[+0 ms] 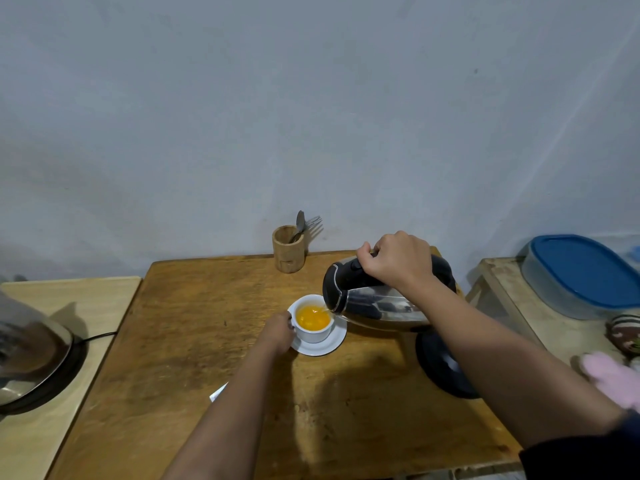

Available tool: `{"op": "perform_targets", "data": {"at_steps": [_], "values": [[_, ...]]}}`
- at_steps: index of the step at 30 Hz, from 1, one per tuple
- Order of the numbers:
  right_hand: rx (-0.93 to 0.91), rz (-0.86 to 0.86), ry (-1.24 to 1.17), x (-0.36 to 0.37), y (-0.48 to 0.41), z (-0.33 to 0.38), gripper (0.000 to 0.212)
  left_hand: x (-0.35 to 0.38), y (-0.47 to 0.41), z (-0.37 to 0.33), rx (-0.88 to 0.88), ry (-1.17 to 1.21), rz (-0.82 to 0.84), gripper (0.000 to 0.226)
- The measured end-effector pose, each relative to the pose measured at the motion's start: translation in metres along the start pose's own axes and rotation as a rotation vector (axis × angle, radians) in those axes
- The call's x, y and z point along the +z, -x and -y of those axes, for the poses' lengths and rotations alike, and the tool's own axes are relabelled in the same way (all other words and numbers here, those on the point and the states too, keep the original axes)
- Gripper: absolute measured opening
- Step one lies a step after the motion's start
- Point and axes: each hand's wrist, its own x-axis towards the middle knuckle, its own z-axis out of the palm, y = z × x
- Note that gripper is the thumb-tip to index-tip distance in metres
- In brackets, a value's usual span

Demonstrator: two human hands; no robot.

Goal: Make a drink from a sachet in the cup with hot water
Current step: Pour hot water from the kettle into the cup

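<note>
While right fingers [369, 259] grip the steel kettle [377, 306], left fingers [289, 323] clasp the white cup [313, 334].

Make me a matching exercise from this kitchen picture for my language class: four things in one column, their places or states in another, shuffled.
Things:
1. kettle
2. cup
3. fork
4. kettle base

Places or states:
A. stands in the wooden holder by the wall
B. tilted in the right hand, pouring
C. lies bare on the wooden table, nothing on it
D. sits on a white saucer, orange liquid inside, left hand at its side

Pairs: 1-B, 2-D, 3-A, 4-C
</note>
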Motion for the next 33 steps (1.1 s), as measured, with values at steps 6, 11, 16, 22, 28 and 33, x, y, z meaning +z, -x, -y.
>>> {"op": "perform_targets", "data": {"at_steps": [6, 11, 16, 22, 28, 33], "values": [[0.004, 0.003, 0.001, -0.0015, 0.0006, 0.0013, 0.052, -0.0017, 0.0011, -0.0009, -0.014, 0.006, 0.013, 0.038], [0.01, 0.007, 0.0, -0.003, 0.0003, 0.0019, 0.052, -0.0025, 0.0018, -0.0004, -0.008, 0.007, 0.019, 0.038], [0.025, -0.001, -0.006, -0.0026, 0.0007, 0.0019, 0.051, -0.0026, 0.0027, -0.0001, -0.012, 0.012, 0.023, 0.039], [0.026, 0.0, -0.013, -0.001, 0.0029, 0.0028, 0.051, -0.0033, 0.0041, -0.0011, -0.005, 0.011, 0.022, 0.038], [0.026, 0.018, -0.034, -0.0007, 0.0055, 0.0029, 0.051, -0.0021, 0.0062, -0.0025, -0.011, 0.016, 0.013, 0.038], [0.045, 0.028, -0.044, -0.0041, 0.0072, 0.0043, 0.054, -0.0019, 0.007, -0.0027, -0.007, 0.03, -0.001, 0.037]]}}
